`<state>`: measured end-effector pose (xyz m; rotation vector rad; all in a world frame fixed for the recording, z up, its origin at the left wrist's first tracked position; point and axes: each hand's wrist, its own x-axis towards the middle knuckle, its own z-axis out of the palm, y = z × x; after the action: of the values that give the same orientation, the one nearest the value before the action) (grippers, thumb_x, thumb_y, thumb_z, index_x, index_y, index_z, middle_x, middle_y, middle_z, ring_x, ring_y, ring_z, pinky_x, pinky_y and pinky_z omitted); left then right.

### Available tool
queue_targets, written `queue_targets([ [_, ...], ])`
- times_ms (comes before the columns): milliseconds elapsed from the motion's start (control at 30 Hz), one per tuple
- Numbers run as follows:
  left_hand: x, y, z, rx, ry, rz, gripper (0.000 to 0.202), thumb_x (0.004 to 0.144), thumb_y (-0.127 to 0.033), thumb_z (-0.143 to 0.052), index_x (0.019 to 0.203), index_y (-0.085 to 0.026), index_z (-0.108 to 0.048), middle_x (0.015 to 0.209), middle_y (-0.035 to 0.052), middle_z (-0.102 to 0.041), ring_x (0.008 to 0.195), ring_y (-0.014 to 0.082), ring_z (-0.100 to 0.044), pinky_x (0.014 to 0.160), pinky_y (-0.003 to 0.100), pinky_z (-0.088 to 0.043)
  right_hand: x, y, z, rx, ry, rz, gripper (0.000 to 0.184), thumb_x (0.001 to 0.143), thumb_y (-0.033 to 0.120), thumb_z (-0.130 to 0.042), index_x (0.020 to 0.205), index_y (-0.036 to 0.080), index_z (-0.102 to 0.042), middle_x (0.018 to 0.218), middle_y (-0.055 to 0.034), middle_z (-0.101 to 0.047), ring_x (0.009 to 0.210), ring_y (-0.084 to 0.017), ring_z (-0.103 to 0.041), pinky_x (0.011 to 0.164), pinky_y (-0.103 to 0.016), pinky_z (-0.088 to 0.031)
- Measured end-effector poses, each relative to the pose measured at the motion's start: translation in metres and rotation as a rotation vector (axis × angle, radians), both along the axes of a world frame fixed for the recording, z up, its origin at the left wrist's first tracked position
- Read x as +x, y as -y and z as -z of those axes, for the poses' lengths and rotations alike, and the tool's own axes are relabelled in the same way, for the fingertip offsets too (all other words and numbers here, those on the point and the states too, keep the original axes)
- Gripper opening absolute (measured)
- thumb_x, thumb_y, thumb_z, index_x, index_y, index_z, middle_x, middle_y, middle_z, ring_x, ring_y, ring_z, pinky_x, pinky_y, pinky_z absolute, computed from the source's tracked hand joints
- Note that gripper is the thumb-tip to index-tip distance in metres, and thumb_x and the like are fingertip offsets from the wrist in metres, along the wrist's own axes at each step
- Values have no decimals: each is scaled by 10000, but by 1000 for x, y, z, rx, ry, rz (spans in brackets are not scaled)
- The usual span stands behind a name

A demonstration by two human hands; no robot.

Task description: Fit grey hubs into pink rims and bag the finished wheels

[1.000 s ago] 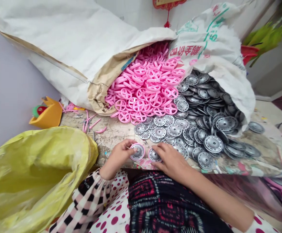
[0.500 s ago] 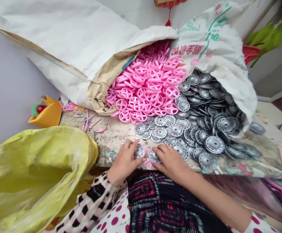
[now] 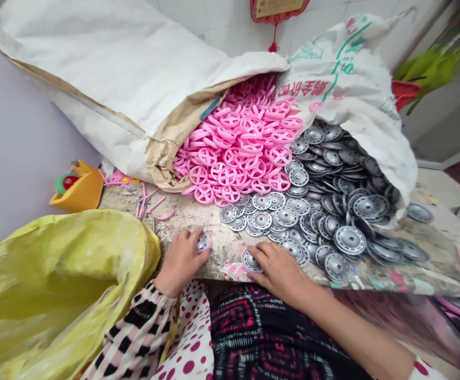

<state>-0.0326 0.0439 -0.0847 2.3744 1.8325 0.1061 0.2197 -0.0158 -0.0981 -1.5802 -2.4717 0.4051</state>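
My left hand (image 3: 179,259) is closed around a toy wheel (image 3: 203,241), a silver hubcap disc set in a pink rim, at the table's front edge. A second pink-rimmed wheel (image 3: 250,260) lies a little to the right, with my right hand (image 3: 279,268) gripping it between thumb and fingers. Behind both hands spreads a pile of loose silver hubcap discs (image 3: 286,215). Pink wheel rims (image 3: 227,176) with cross spokes are heaped farther back.
A large white sack (image 3: 107,63) spills the pink rims; another white sack (image 3: 392,158) spills the discs. An open yellow bag (image 3: 75,221) stands at the left, below a cut orange container (image 3: 79,190). Pink sticks and metal pins (image 3: 146,203) lie on the worn table (image 3: 182,216).
My left hand has moved left with its wheel, away from the other one. My right hand stays nearly in place on its wheel.
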Motion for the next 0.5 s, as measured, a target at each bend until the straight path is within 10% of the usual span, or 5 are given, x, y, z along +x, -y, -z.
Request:
queue_targets([
  [267, 0, -14, -5, 68, 47, 43, 599, 819, -498, -571, 1314, -160, -541, 1227, 174, -518, 1093, 316, -518, 958, 441, -400, -1, -7, 2, 11, -41, -41, 498, 851, 336, -627, 1295, 140, -517, 1187, -143, -597, 1086, -282, -527, 903, -443, -463],
  [500, 17, -78, -17, 154, -43, 74, 385, 896, -322, -465, 1216, -174, -619, 1054, 127, -625, 1013, 279, -552, 918, 404, -409, -5, -12, -6, -69, 24, -45, 493, 837, 333, -650, 1273, 130, -539, 1148, -129, -605, 1071, -282, -526, 920, -427, -444],
])
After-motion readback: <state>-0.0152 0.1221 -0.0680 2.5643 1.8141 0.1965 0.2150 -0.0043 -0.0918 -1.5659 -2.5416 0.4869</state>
